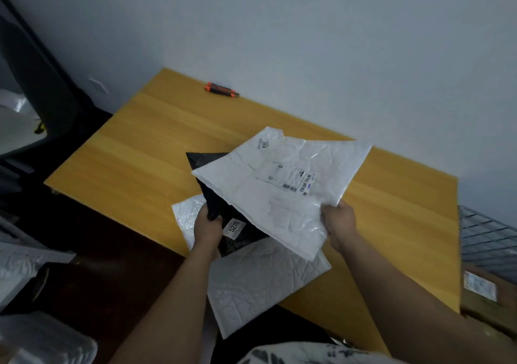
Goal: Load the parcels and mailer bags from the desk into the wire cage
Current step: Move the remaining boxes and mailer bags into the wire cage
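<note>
Head view: left grip (208,228) pinches the black mailer bag (218,204); right grip (340,221) pinches the white mailer bag (279,190) by its corner. Expect both to be light, limp and slippery; hold them at the edges.

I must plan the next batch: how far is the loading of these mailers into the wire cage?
Done: a cardboard parcel seems to lie in the wire cage. In hand: the right hand holds a white mailer bag, the left hand grips a black mailer bag. Left: at least one white bubble mailer on the desk.
</note>
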